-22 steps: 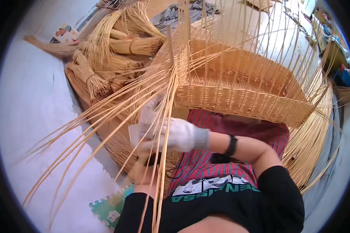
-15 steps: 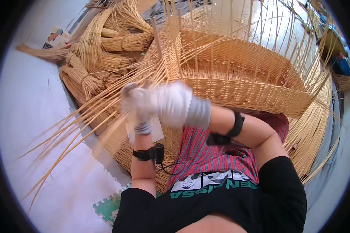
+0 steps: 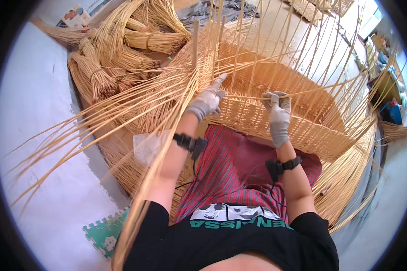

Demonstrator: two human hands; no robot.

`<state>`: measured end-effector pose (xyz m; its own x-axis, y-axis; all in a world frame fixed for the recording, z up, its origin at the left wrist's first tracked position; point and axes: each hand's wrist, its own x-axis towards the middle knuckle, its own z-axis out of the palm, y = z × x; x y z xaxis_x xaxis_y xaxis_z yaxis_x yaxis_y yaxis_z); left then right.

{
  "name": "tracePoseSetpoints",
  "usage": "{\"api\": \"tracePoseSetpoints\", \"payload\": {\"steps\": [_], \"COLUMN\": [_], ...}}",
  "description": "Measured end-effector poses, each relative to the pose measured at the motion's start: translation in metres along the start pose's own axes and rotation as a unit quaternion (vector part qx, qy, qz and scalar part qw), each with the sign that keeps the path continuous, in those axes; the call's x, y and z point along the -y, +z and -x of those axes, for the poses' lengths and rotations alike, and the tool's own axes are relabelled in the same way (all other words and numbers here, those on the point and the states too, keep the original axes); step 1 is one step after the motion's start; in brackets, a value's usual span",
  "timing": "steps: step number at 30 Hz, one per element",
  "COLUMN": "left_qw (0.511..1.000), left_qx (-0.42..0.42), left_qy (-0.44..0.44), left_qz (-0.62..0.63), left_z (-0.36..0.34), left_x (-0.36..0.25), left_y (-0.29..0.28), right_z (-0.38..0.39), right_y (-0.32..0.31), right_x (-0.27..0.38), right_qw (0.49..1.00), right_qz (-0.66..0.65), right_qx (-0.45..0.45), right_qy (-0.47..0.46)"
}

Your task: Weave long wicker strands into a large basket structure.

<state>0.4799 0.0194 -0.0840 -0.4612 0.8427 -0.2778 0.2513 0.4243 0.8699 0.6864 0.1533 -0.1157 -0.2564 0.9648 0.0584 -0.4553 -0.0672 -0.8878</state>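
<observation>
A wicker basket (image 3: 253, 113) with woven walls and tall upright stakes lies across the space before me. At its left corner is my gloved left hand (image 3: 206, 103), index finger stretched up toward the stakes, the other fingers by the rim. My gloved right hand (image 3: 279, 115) is closed in a pinch on a thin wicker rod (image 3: 244, 97) along the near wall's top. This rod runs from beside my left hand past my right and on to the right. Long loose rods (image 3: 99, 117) fan out leftward from the corner, and some cross my left forearm.
Tied bundles of wicker (image 3: 144, 40) lie at the far left, with loose rods (image 3: 348, 176) on the right. A striped red cloth (image 3: 244, 153) covers my lap. A wooden stick (image 3: 196, 45) stands at the corner. A green foam mat piece (image 3: 105, 235) lies lower left.
My hands, together and blurred left of the basket before, are now apart at its near rim. The right has moved rightward with the rod in its pinch; the left is at the corner.
</observation>
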Motion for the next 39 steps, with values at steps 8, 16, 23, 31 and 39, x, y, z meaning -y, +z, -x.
{"api": "tracePoseSetpoints", "payload": {"steps": [8,16,23,31,39], "left_qw": [0.975,0.997,0.989,0.899,0.986], "left_qx": [-0.147,-0.044,-0.137,-0.400,0.128], "left_qy": [0.141,0.030,-0.025,0.141,-0.072], "left_qz": [-0.085,0.049,-0.049,-0.107,-0.078], "left_z": [-0.033,-0.033,-0.039,-0.015,-0.048], "left_x": [0.029,0.039,0.034,-0.022,-0.025], "left_y": [0.015,0.006,0.017,0.025,0.052], "right_z": [-0.105,0.009,0.045,0.024,-0.040], "right_y": [0.160,0.033,0.005,-0.062,0.008], "right_x": [0.037,0.007,-0.009,0.020,0.048], "right_qw": [0.712,0.940,0.996,0.998,0.932], "right_qz": [0.485,0.075,-0.015,-0.005,0.322], "right_qx": [0.153,0.074,-0.032,-0.058,0.040], "right_qy": [-0.484,-0.326,-0.077,-0.031,-0.162]}}
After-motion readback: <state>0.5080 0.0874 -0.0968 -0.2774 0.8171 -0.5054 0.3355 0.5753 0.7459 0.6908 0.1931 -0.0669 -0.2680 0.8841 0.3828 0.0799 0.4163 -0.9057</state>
